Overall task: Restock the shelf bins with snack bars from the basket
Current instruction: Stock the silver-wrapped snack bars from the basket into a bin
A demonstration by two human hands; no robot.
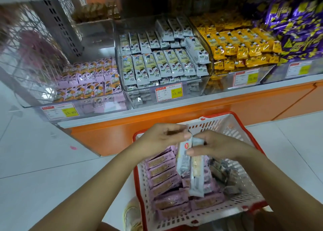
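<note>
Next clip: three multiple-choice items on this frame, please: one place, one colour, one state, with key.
1. The bin of pink-wrapped bars stands: A) left of the bin of white-wrapped bars; B) right of the yellow-wrapped bars; C) on the floor.
2. Most bars lying in the basket are wrapped in: A) yellow; B) pink; C) purple.
3. The left hand and right hand: A) hang empty; B) reach into a bin; C) hold white-wrapped bars over the basket.
Key: 1 A, it sits at that bin's left; 2 B, pink rows fill it; 3 C, fingers of both hands pinch them.
</note>
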